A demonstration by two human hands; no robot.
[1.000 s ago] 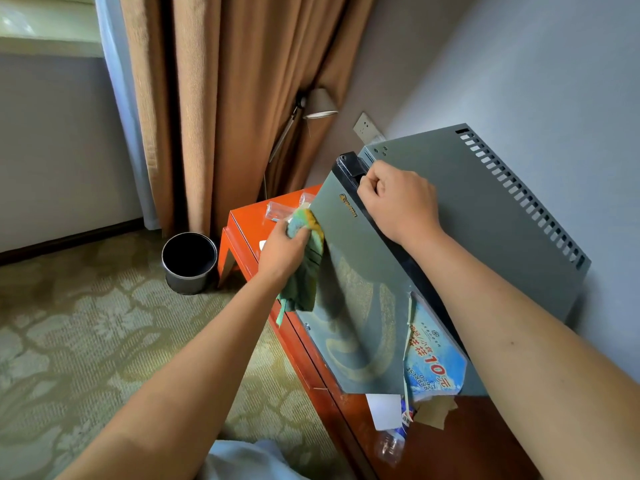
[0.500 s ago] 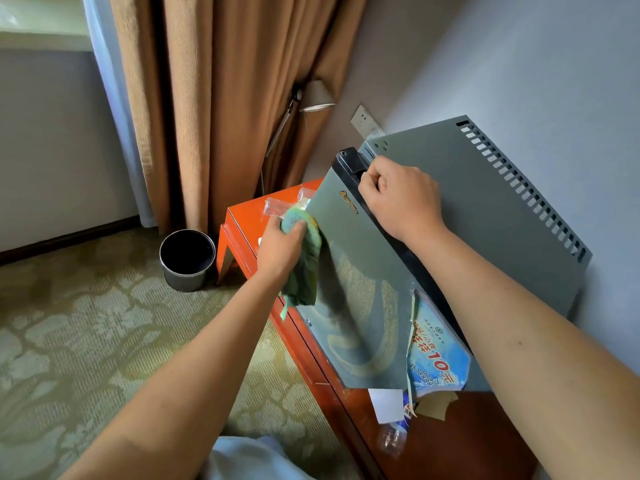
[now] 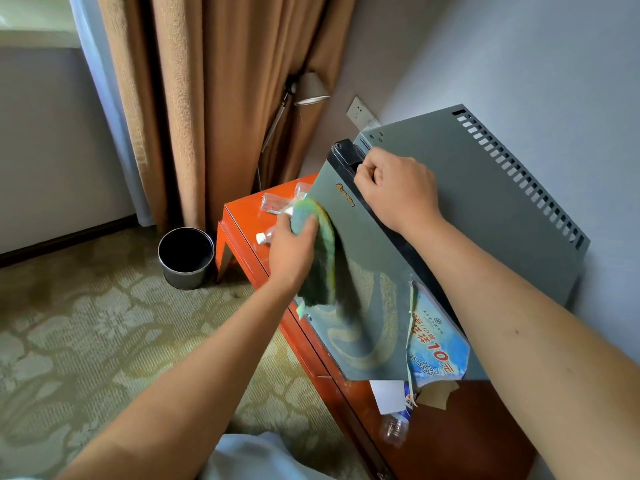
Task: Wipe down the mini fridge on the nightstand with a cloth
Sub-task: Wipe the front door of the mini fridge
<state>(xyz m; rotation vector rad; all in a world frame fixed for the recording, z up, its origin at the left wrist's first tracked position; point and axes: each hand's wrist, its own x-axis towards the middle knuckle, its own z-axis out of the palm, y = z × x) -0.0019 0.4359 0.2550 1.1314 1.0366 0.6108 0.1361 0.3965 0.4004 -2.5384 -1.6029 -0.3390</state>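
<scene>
The grey mini fridge (image 3: 485, 188) stands on the orange-red nightstand (image 3: 242, 223) against the wall. Its door (image 3: 367, 306) faces left and shows damp wipe streaks. My left hand (image 3: 292, 251) presses a green cloth (image 3: 320, 258) against the door's upper left part, close to the far edge. My right hand (image 3: 394, 188) grips the black top edge of the door near its handle recess. A torn blue sticker (image 3: 436, 351) hangs on the door's near lower corner.
Clear plastic bottles (image 3: 277, 202) lie on the nightstand beyond the fridge, another bottle (image 3: 393, 427) and paper scraps (image 3: 389, 396) lie in front. A black bin (image 3: 186, 256) stands on the patterned carpet by the curtain. A lamp (image 3: 310, 90) and a wall socket (image 3: 360, 110) are behind.
My left hand has slid the cloth up the door towards its far top corner. My right hand has kept its grip on the door's top edge.
</scene>
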